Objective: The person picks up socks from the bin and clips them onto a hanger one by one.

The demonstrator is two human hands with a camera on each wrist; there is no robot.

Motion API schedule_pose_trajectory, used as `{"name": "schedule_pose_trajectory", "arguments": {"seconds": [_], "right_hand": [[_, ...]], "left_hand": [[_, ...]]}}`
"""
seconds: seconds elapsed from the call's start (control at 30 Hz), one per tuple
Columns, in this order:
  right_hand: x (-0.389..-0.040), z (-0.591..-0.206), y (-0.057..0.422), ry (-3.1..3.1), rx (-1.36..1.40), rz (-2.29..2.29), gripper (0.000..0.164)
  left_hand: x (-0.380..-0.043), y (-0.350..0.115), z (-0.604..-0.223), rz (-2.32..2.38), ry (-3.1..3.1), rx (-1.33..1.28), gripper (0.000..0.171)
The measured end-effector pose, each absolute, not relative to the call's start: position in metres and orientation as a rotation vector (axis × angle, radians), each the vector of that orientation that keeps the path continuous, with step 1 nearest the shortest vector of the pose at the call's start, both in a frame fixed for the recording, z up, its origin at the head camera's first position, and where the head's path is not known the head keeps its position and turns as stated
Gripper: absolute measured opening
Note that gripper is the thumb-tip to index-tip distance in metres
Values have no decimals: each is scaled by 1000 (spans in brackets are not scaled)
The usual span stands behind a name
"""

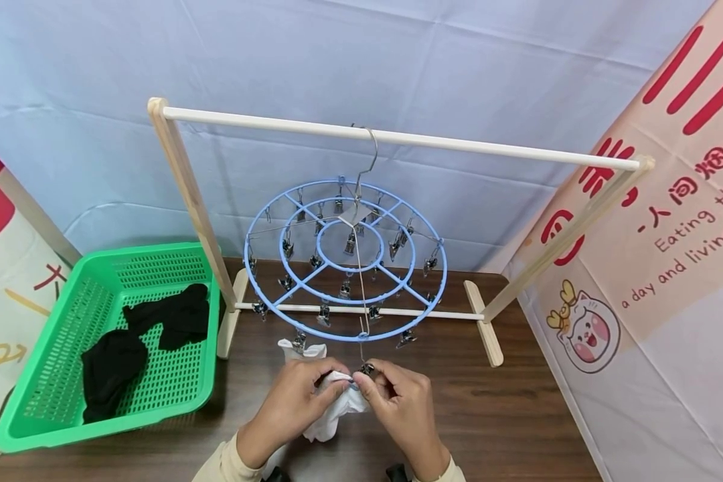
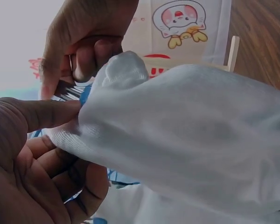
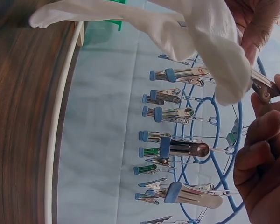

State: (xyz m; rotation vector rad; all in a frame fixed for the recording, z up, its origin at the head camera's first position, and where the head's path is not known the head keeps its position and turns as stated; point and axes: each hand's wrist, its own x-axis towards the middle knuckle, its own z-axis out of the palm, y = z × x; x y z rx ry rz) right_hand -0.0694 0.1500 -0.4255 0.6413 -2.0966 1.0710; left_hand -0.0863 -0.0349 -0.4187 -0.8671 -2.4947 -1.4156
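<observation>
My left hand (image 1: 298,398) pinches the edge of a white sock (image 1: 334,418) between thumb and fingers, and the rest of the sock droops below. Close beside it, my right hand (image 1: 404,402) squeezes a metal clothes clip (image 1: 367,369) at the front of the round blue hanger (image 1: 337,336). In the left wrist view the clip's blue tip (image 2: 85,94) meets the sock's edge; whether its jaws have closed on the cloth I cannot tell. Another white sock (image 1: 313,350) shows below a clip at the hanger's front left, partly behind my left hand.
The hanger hooks onto the white bar (image 1: 277,124) of a wooden rack and carries several other metal clips (image 3: 184,147). Left of the rack is a green basket (image 1: 207,361) holding black cloth items (image 1: 113,368). Fabric backdrops stand behind and at the right of the wooden tabletop (image 1: 518,415).
</observation>
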Motion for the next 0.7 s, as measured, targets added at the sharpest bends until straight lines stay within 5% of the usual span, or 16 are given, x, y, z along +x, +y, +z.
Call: {"name": "schedule_pose_trajectory", "arguments": {"seconds": [0.7], "right_hand": [[-71, -429, 148, -2108, 645, 1176, 15]], "left_hand": [[-85, -45, -419, -1525, -2534, -854, 6]]}}
